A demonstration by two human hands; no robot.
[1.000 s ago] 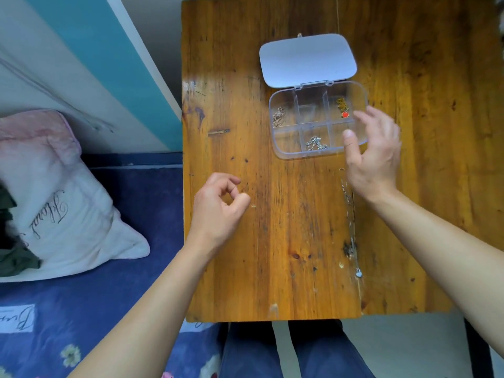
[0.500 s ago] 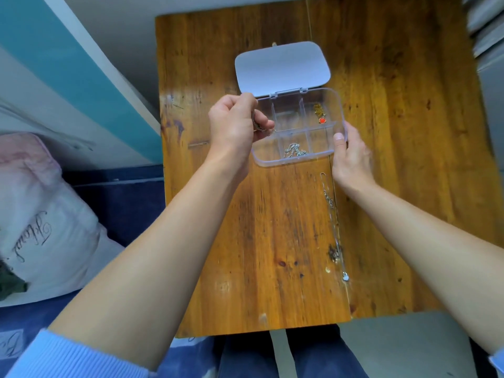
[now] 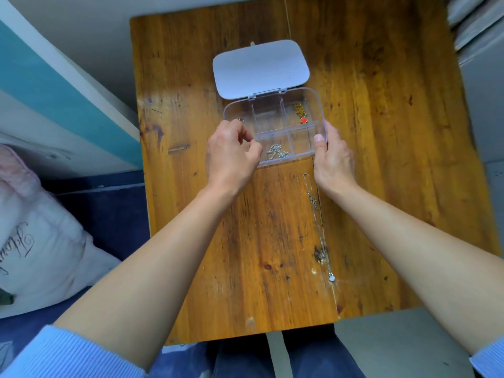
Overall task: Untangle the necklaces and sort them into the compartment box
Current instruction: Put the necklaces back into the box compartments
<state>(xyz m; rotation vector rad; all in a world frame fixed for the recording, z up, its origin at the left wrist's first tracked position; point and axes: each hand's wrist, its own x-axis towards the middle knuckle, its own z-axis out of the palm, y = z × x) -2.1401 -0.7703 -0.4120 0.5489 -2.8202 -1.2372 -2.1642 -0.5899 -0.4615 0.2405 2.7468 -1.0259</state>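
Note:
The clear compartment box (image 3: 313,105) lies open mid-table, its white lid (image 3: 260,68) folded back. A gold necklace with a red heart (image 3: 301,114) fills the far right compartment. A silver chain (image 3: 276,152) sits in the near middle one. My left hand (image 3: 231,156) hovers over the box's left end with curled fingers that seem to pinch a small silver necklace (image 3: 240,119), which is mostly hidden. My right hand (image 3: 332,156) grips the box's near right corner, thumb on the rim. A long silver necklace (image 3: 319,227) lies stretched on the table below that hand.
The wooden table (image 3: 191,77) ends just before my knees. Left of it are a blue bed and a white pillow (image 3: 41,241). A teal and white wall panel (image 3: 54,91) stands at the far left. Grey cabinets (image 3: 480,36) are at the top right.
My left hand went from the bare table to the box's left compartments, then drew slightly nearer. My right hand came down and took hold of the box's right corner.

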